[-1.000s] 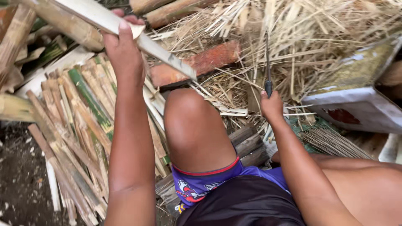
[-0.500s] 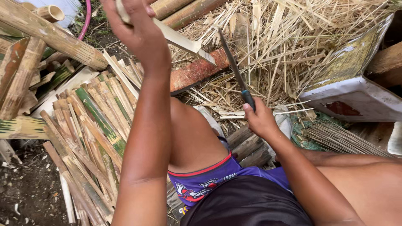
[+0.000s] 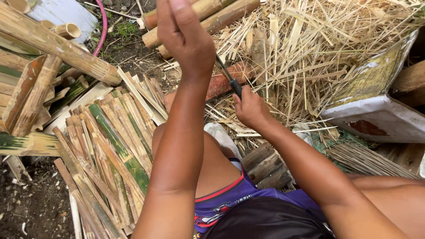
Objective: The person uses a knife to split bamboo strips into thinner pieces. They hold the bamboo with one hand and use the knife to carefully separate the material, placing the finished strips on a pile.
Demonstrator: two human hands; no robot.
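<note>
Bamboo lies all around us: split slats (image 3: 110, 155) fan out on the ground by our left knee, and whole poles (image 3: 53, 48) lie across the upper left. Our left hand (image 3: 183, 35) is raised high in front of the camera, back toward us, fingers (image 3: 175, 13) curled in. What they hold is hidden behind the hand, so we cannot tell whether they grip anything.

Our right hand (image 3: 250, 108) sits lower and to the right, with its fingers wrapped tight around the dark handle of a knife (image 3: 230, 79). The blade slants up and to the left from the fist and passes behind the left wrist, so its tip is out of view. The knife hangs over a reddish log (image 3: 223, 82) that lies just beyond our knee, on the edge of a heap of pale straw-like shavings (image 3: 310, 53) covering the upper right.

A worn white box (image 3: 376, 115) with a yellowed side stands at the right, touching the shavings. A pink hose (image 3: 102, 33) curves across the dirt at the top left, near 2 more poles (image 3: 208, 11) that lie side by side at the top. Short weathered planks (image 3: 265, 166) sit under our right forearm, beside the purple shorts (image 3: 226, 206).
</note>
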